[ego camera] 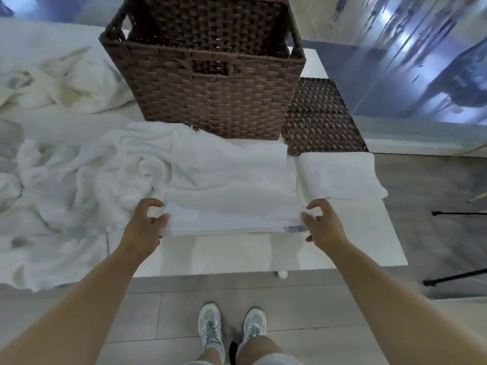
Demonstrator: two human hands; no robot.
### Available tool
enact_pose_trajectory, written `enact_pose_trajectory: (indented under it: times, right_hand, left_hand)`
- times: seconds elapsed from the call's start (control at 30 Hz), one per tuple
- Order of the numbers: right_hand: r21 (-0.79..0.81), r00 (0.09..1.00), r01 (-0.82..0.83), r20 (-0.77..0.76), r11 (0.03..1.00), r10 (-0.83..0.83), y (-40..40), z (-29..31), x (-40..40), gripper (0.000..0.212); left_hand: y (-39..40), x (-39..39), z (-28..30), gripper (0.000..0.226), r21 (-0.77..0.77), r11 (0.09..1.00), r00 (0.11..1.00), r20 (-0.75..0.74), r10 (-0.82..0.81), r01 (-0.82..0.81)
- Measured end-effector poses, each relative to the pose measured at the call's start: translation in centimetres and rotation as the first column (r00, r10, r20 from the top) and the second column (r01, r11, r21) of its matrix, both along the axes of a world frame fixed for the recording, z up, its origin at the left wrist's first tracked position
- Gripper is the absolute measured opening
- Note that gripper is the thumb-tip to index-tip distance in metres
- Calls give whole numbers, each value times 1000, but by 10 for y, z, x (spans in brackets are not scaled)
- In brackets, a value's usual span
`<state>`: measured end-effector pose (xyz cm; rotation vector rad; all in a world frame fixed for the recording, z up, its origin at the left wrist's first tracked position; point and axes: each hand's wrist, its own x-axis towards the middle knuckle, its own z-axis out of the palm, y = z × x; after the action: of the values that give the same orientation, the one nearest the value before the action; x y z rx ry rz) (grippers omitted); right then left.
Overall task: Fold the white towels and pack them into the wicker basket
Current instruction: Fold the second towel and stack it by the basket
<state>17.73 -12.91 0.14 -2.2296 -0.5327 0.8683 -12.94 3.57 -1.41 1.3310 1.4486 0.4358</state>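
item: soft white terry towel [232, 185], half-folded rectangle, lying before the brown woven wicker basket [210, 83]; my left hand [147, 225] and right hand [322, 225] are pinching its near corners.

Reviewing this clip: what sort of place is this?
Probably an indoor recording or demo space, not a laundry: a white table on grey flooring, tripod legs at right, a glossy reflective wall behind the wicker basket.

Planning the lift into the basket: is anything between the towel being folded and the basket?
Nothing visible. The towel, held at its near corners by the left hand and right hand, lies right in front of the basket, whose near wall it must clear.
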Motion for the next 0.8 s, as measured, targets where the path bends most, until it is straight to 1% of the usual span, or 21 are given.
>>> enact_pose_trajectory:
  times: [0.03,0.1,0.17,0.23,0.27,0.33,0.37,0.4,0.47,0.53,0.6,0.63,0.67,0.7,0.73,0.77,0.8]
  right_hand:
    - [15,1000,-20,-24,1000,21,-1,6,0,1]
    - [50,997,-27,-73,998,31,-3,15,3,10]
    - [106,986,2,-165,994,16,-5,28,7,14]
    - [162,966,-14,-252,987,55,-6,41,13,18]
    - [159,968,-70,-227,985,106,-7,50,16,19]
    - [90,964,-264,-20,960,266,-7,67,21,18]
    - [70,946,-319,85,945,313,-6,78,21,14]
    - [76,937,-322,169,944,306,-5,89,22,11]
    - [136,929,-287,282,948,241,-3,115,24,9]
    - [178,901,-306,371,935,224,-4,141,27,13]
    - [190,855,-370,453,909,253,-9,165,32,19]
    - [191,834,-395,485,899,264,-12,176,34,21]
    - [205,825,-407,501,890,262,-16,187,34,22]
    - [228,824,-415,505,881,257,-19,197,35,21]
    - [252,827,-423,499,870,257,-22,206,34,19]
    - [280,841,-428,472,859,265,-24,216,33,19]
    - [313,866,-424,415,850,280,-27,223,34,20]
  left_hand:
    - [0,-2,6,7,-27,1000,999,42,-13,14]
    - [1,-3,19,13,-86,996,991,137,-4,16]
    - [-1,-4,35,10,-127,992,973,230,18,12]
    - [-6,-5,52,20,-112,992,954,300,-22,58]
    - [-10,-5,60,29,-64,993,954,291,-74,96]
    - [-17,-4,77,40,87,988,972,185,-144,130]
    - [-22,-3,87,38,179,976,981,126,-145,121]
    - [-25,-1,96,34,277,954,986,85,-141,113]
    - [-27,1,113,28,432,897,992,33,-122,96]
    - [-30,2,136,20,518,852,996,-2,-92,80]
    - [-30,4,157,12,599,796,996,-46,-72,85]
    - [-30,3,167,14,638,766,996,-57,-62,84]
    - [-30,3,175,16,650,757,998,-46,-40,60]
    - [-31,2,184,23,644,764,999,-21,-26,33]
    - [-31,1,191,34,622,783,999,26,-25,3]
    - [-31,0,198,45,594,804,997,79,-27,-25]
    - [-31,0,206,49,571,819,991,128,-30,-49]
